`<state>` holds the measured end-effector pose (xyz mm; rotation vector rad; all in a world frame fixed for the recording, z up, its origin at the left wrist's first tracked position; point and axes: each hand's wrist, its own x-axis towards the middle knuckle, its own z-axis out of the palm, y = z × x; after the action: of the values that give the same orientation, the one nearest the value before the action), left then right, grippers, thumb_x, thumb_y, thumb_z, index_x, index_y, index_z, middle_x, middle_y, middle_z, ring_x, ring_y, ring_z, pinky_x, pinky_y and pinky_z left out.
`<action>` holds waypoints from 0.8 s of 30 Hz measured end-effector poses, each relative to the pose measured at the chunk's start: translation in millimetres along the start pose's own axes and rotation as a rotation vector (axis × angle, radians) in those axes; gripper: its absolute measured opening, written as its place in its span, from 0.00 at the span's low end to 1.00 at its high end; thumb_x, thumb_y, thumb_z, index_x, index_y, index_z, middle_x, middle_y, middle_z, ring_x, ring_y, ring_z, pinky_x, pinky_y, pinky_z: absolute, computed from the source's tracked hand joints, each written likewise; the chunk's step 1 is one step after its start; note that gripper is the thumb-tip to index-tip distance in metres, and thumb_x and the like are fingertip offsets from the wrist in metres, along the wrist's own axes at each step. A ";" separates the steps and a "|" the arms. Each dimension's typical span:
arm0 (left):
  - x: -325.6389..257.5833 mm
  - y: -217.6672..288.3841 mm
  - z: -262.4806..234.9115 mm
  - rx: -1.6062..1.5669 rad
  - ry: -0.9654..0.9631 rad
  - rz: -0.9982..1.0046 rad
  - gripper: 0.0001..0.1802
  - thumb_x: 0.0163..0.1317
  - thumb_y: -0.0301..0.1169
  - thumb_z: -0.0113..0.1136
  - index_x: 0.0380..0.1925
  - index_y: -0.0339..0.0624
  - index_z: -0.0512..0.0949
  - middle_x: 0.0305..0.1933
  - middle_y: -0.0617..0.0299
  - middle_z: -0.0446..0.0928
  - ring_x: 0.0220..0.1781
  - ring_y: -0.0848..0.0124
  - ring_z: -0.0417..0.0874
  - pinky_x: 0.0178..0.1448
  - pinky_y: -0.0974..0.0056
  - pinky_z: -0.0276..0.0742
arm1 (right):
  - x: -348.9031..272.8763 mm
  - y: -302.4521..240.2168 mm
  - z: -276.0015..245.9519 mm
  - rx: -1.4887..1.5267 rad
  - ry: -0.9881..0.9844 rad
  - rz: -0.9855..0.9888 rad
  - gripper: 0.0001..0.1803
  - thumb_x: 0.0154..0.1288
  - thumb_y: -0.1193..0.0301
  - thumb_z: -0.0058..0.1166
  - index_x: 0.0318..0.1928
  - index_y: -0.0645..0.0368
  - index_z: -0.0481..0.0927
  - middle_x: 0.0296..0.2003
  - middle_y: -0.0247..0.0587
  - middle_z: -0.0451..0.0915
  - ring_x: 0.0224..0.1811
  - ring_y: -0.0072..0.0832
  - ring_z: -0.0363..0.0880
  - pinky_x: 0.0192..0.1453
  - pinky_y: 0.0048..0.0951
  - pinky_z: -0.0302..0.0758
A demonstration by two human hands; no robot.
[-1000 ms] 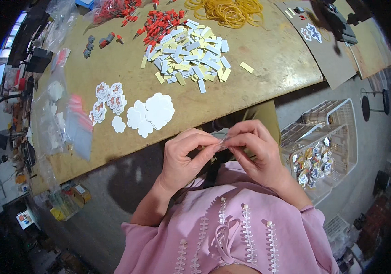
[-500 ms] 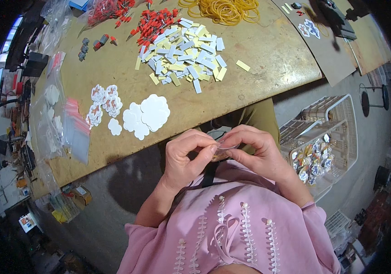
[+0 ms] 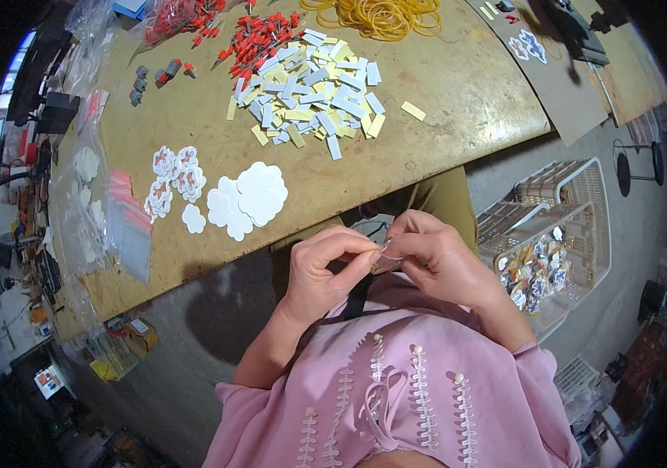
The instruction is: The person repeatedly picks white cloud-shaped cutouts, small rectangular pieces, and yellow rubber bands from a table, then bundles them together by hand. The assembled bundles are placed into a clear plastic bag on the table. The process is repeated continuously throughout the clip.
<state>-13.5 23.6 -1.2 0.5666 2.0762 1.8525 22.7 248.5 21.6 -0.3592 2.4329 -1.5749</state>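
Observation:
Over my lap, just off the table's near edge, my left hand (image 3: pixel 324 269) and my right hand (image 3: pixel 446 264) pinch a small clear plastic bag (image 3: pixel 388 262) between them. Something yellowish shows through it, too small and covered by fingers to name. My left thumb and forefinger press together at the bag's edge. On the other side, my right fingers curl round it and partly hide it. Nearest on the table lie white scalloped cards (image 3: pixel 261 193) and small printed cutouts (image 3: pixel 187 179). Flat bags with a red-pink strip (image 3: pixel 132 234) are further left.
The table (image 3: pixel 442 93) carries a heap of white and yellow tabs (image 3: pixel 314 93), red-tipped small parts (image 3: pixel 259 43) and yellow rubber bands (image 3: pixel 380 17). White plastic baskets (image 3: pixel 598 226) stand on the floor at right, one holding bagged printed pieces (image 3: pixel 537 273).
My left hand has shifted slightly right, and my right fingers have curled further over the bag. The bag remains between both hands, and the view has moved a little.

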 end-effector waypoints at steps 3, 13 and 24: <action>-4.0 -6.0 -0.8 0.023 0.054 0.061 0.02 0.68 0.17 0.68 0.38 0.33 0.87 0.39 0.58 0.87 0.36 0.76 0.85 0.38 0.71 0.80 | -3.5 -2.4 -1.9 0.243 0.156 -0.046 0.09 0.65 0.82 0.67 0.45 0.62 0.87 0.46 0.41 0.86 0.51 0.33 0.87 0.56 0.33 0.84; -14.8 -2.1 4.2 -0.154 0.133 -0.061 0.02 0.68 0.19 0.68 0.38 0.33 0.84 0.38 0.61 0.84 0.37 0.78 0.82 0.41 0.71 0.77 | -12.7 9.6 14.6 0.819 0.218 0.288 0.05 0.78 0.78 0.62 0.49 0.66 0.86 0.41 0.32 0.88 0.47 0.17 0.85 0.55 0.26 0.83; 5.7 9.7 16.2 0.329 0.142 0.130 0.07 0.57 0.18 0.71 0.34 0.39 0.83 0.33 0.59 0.81 0.32 0.63 0.85 0.36 0.61 0.81 | -4.6 -6.5 36.0 -0.176 0.428 -0.085 0.08 0.67 0.81 0.68 0.45 0.62 0.90 0.36 0.42 0.89 0.38 0.36 0.87 0.43 0.34 0.82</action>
<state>-9.9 41.3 6.7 0.6800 2.5182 1.6681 38.9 216.5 13.4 -0.1672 2.9261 -1.6119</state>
